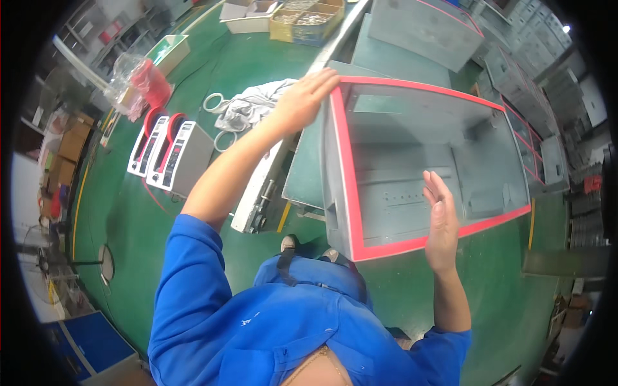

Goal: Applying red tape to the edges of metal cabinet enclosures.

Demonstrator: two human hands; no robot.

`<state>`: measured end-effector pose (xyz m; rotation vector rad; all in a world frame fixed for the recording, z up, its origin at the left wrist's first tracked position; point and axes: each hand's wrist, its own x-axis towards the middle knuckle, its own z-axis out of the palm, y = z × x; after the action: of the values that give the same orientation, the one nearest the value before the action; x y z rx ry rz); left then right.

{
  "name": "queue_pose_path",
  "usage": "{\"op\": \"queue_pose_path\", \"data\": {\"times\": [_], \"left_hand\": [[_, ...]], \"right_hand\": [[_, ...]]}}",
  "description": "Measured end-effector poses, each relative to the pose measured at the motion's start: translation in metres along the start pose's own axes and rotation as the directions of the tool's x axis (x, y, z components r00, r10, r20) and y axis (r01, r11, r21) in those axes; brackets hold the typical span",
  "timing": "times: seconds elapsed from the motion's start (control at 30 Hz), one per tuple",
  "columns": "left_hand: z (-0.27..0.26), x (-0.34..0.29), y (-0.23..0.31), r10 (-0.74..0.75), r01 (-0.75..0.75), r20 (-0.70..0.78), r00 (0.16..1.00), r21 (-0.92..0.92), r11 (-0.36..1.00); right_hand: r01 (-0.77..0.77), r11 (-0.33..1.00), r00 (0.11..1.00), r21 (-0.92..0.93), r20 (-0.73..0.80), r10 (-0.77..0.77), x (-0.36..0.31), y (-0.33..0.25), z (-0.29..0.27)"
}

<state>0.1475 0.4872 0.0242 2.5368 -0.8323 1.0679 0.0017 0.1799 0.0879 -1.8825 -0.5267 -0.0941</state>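
In front of me a grey metal cabinet (412, 164) lies with its open side up. A pinkish-red strip (421, 242) runs around the rim of the opening. My left hand (309, 96) lies on the rim's far left corner, fingers stretched along it; its thumb is hidden. Over the near side of the cabinet my right hand (441, 225) is held up edge-on, fingers straight and nothing in it. Whether its lower edge touches the rim I cannot tell. Inside the cabinet are a row of small holes and a slotted panel.
The cabinet rests on a bench or conveyor with a pale rail (257, 193). Left of it stand two white machines (170, 154) with red parts, near a grey cloth (248, 109). More grey cabinets (425, 29) are behind. Boxes of parts (306, 22) sit at the back on the green floor.
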Motion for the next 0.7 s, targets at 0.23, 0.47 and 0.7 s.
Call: {"op": "queue_pose_path", "data": {"times": [0.23, 0.47, 0.7], "left_hand": [[-0.006, -0.001, 0.012, -0.040, 0.034, 0.076, 0.996, 0.077, 0.996], [-0.038, -0.020, 0.082, 0.001, 0.002, 0.034, 0.999, -0.085, 0.996], [-0.070, -0.049, 0.156, -0.008, 0.025, 0.080, 0.997, -0.212, 0.977]], "right_hand": [[0.132, 0.960, 0.986, -0.248, -0.066, -0.153, -0.007, 0.009, -0.005], [0.157, 0.959, 0.984, -0.235, -0.046, -0.172, -0.010, 0.007, -0.001], [0.164, 0.976, 0.983, -0.145, -0.059, -0.174, -0.011, 0.013, -0.002]]}}
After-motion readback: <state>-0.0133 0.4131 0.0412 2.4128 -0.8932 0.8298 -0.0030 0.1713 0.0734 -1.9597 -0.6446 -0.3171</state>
